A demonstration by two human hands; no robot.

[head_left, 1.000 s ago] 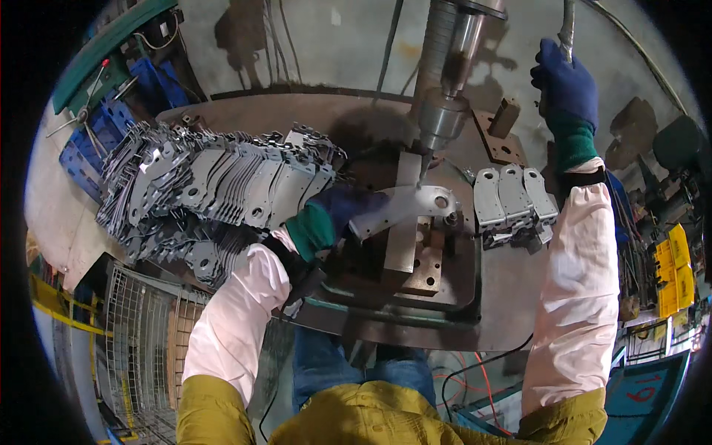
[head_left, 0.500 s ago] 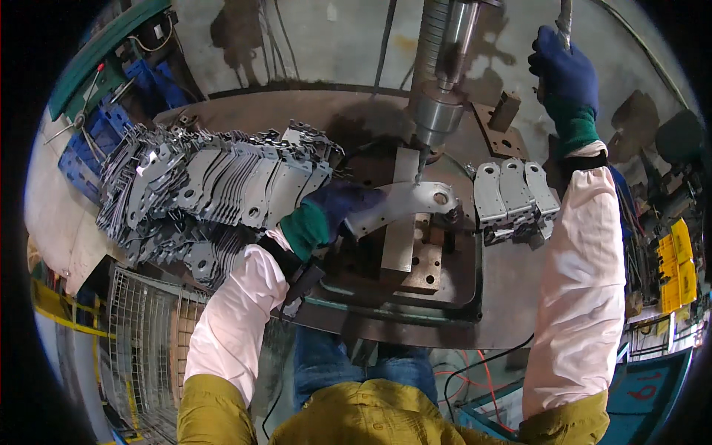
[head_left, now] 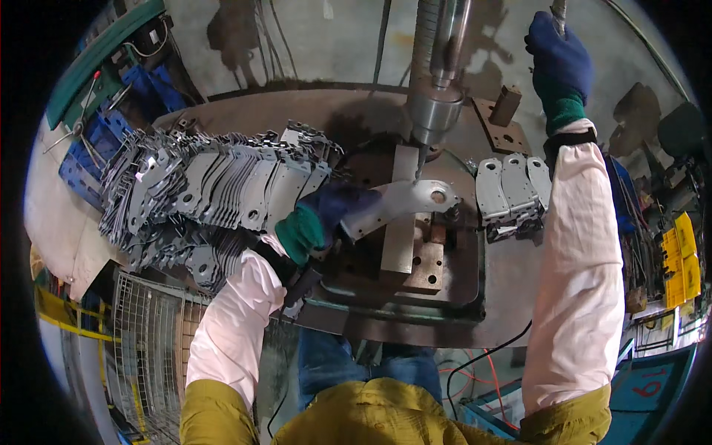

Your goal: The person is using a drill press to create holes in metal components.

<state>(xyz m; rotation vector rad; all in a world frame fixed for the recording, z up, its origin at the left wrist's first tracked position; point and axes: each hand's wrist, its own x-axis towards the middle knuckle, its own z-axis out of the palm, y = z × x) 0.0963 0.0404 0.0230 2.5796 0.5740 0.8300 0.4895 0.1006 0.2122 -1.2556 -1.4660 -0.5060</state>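
My left hand, in a blue and green glove, is closed on the left end of a curved grey metal plate. The plate lies across a steel bar on a block with holes. A drill bit in the chuck stands at the plate's upper edge; contact is hard to make out. High at the right, my gloved right hand wraps round a metal lever handle, whose far end is out of view.
Many similar plates are heaped left of the fixture. A few more plates stand in a row at the right. Behind them sits a drilled block with a post. Yellow bins and a wire cage flank the round table.
My right hand has shifted slightly left and up with the lever. The left hand and the plate hold nearly the same place under the drill.
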